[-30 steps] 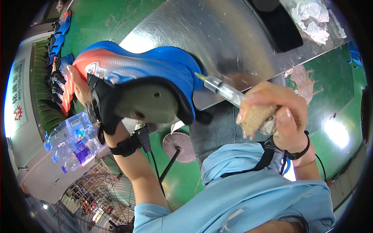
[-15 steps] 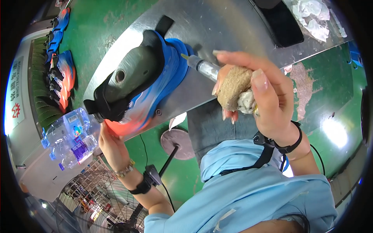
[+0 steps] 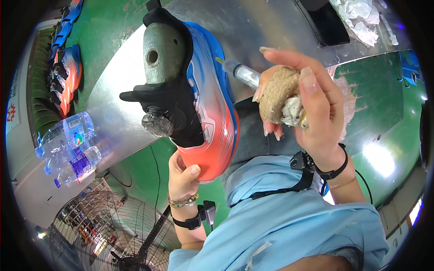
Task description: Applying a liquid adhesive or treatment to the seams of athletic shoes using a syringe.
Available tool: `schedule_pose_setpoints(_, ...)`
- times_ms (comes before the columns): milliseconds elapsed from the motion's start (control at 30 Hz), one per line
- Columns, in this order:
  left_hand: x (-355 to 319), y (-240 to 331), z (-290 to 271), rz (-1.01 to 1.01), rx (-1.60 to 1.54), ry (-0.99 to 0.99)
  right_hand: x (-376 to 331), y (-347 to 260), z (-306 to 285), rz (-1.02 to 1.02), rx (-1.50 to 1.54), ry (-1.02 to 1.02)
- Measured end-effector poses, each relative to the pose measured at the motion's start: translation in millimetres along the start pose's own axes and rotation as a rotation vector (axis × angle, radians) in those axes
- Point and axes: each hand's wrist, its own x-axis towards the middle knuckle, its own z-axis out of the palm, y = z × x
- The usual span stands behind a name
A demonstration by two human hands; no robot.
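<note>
A blue-to-coral sports shoe (image 3: 209,151) sits at the edge of the metal bench, toe toward me. Inside it is a grey-green shoe last (image 3: 163,58), with the black collar and tongue around it. My left hand (image 3: 183,177) grips the coral toe, thumb on top, its other fingers hidden underneath. To the right of the shoe, my right hand (image 3: 326,101) is raised and closed around a rough tan block (image 3: 276,94), a white wad (image 3: 293,111) with dark specks, and a clear syringe (image 3: 246,75). The syringe's yellowish tip points left, close to the shoe's side.
A dark phone (image 3: 326,25) and crumpled white paper (image 3: 359,22) lie at the bench's far right. Clear plastic bottles (image 3: 77,140) stand at the left. More coral-and-blue shoes (image 3: 70,77) line the far left. A fan (image 3: 117,226) stands at the lower left.
The shoe has turned, its toe swinging right and toward me with my left hand on it. My right hand has shifted slightly right, still holding the same things.
</note>
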Motion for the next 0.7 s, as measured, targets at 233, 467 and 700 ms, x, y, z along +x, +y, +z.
schedule_pose_setpoints(233,9.2,-12.4,14.5,0.025,-0.005,-0.025,-10.5,-15.2,4.5,0.084,-0.014,0.014)
schedule_pose_setpoints(467,22.6,-30.4,32.0,-0.03,-0.186,-0.224,-25.8,-31.3,-4.9,0.14,-0.034,-0.059)
schedule_pose_setpoints(700,50.5,-37.9,85.8,-0.209,-0.422,-0.398,-45.1,-58.6,-6.9,0.151,-0.044,-0.01)
